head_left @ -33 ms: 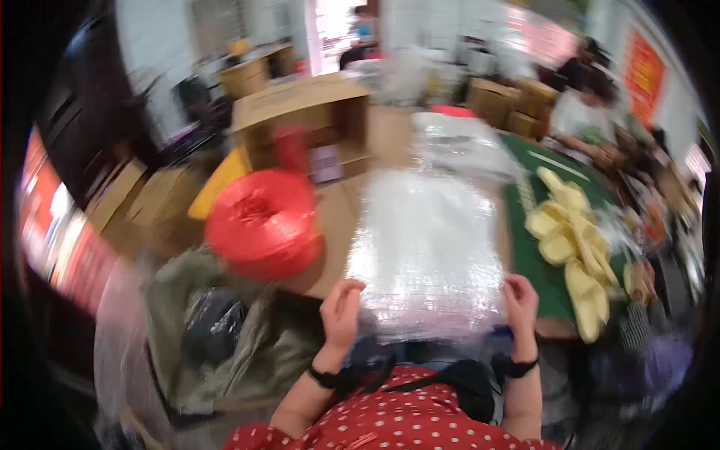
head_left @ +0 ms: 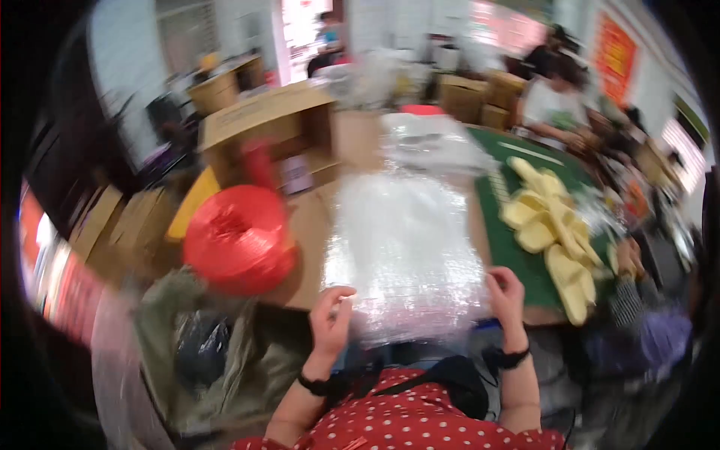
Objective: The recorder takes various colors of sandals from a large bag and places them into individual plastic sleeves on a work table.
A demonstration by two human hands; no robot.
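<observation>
A stack of clear, shiny plastic bags (head_left: 405, 247) lies on the table in front of me, its near end hanging by the table edge. My left hand (head_left: 330, 321) is closed at the stack's near left edge, thumb and fingers pinching the plastic. At the near right edge my right hand (head_left: 507, 298) is closed in a similar pinch. Blur hides how many layers the fingers hold. Beyond this stack lies more clear plastic packaging (head_left: 435, 146).
To the left are a big red roll of plastic twine (head_left: 236, 238), an opened cardboard box (head_left: 270, 112) and a sack (head_left: 165, 337) with a dark bundle. Pale yellow slippers (head_left: 551, 225) lie on a green surface (head_left: 499, 240) at right. Other people (head_left: 559, 105) sit beyond it.
The whole view has shifted, so the table and the things on it appear farther left. Both hands stay at the edges of the plastic stack.
</observation>
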